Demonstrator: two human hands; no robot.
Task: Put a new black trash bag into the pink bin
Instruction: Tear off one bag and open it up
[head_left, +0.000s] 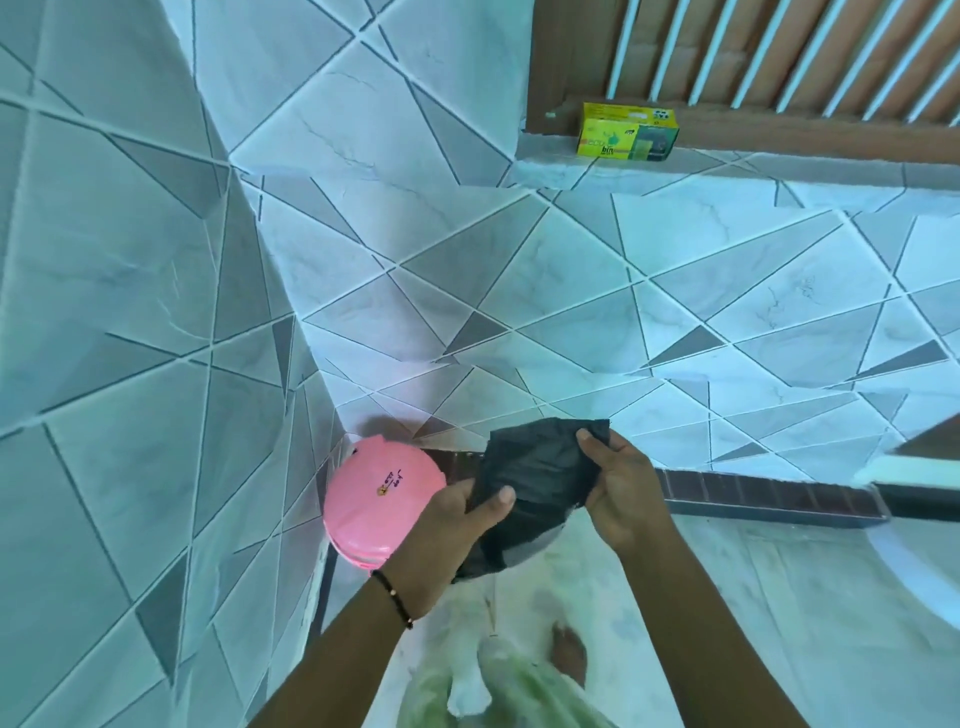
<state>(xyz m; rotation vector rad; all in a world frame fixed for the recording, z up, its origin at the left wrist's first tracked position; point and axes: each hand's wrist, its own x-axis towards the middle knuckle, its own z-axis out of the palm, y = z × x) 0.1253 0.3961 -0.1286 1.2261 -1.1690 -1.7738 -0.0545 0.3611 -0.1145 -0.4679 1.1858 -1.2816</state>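
A: Biggest first?
B: Tiled wall (571, 291), grey triangle pattern, fills 9 through 3 o'clock. Marbled floor (753, 597) at 5 o'clock.
A: Next?
B: Pink bin (374, 501), lid closed, in the corner at 8 o'clock from centre, handwriting on the lid. Black trash bag (530, 483) at 6 o'clock, still folded and crumpled, held in the air just right of the bin, not in it.
A: Hands?
B: Left hand (447, 540) grasps the bag's lower left edge, thumb pressed on top. Right hand (621, 499) pinches the upper right corner, fingers curled round the plastic. Black bracelet (395, 597) on the left wrist.
A: Anything small?
B: Yellow-green bin-bag box (627, 132) on the window ledge (550, 169) at 1 o'clock.
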